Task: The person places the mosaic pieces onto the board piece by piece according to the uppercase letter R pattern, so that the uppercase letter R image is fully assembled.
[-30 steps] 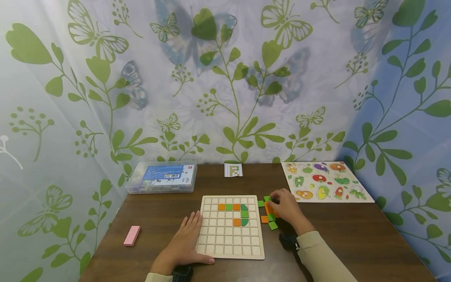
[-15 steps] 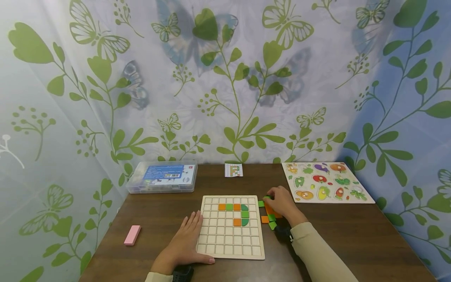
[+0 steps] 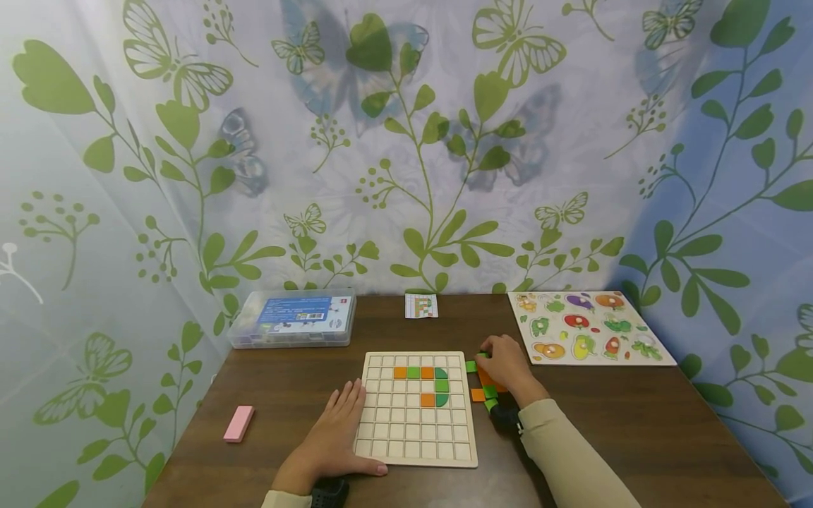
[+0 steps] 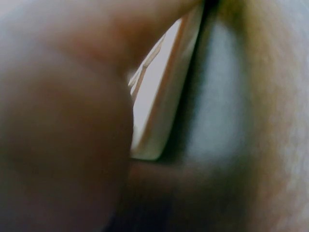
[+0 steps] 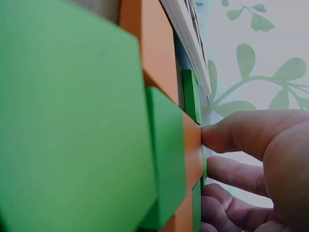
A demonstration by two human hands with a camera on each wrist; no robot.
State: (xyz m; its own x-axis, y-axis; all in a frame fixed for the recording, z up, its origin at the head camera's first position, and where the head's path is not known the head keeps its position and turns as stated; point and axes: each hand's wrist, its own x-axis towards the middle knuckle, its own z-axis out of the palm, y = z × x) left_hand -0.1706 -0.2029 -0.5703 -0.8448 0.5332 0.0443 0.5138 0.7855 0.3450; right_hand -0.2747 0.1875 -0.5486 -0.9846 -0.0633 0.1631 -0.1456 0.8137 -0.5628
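Note:
A square wooden grid board [image 3: 413, 430] lies on the table, with orange and green tiles [image 3: 441, 386] set in its upper right cells. My left hand [image 3: 333, 434] rests flat along the board's left edge, fingers spread; its thumb lies at the near corner. Right of the board is a loose pile of orange tiles [image 3: 478, 396] and green ones. At the pile's far end my right hand [image 3: 511, 363] pinches a green tile [image 5: 204, 166] between thumb and curled fingers, most of the tile hidden. Another green tile [image 5: 72, 121] looms close in the right wrist view.
A clear plastic box [image 3: 292, 321] stands at the back left. A small patterned card [image 3: 421, 306] lies at the back middle. To the back right is a vegetable puzzle board [image 3: 591, 328]. A pink block [image 3: 238, 424] lies at left. A curtain [image 3: 406, 141] hangs behind.
My right hand has shifted slightly left and away from me over the tile pile, then stayed there. The left hand and the board have not moved.

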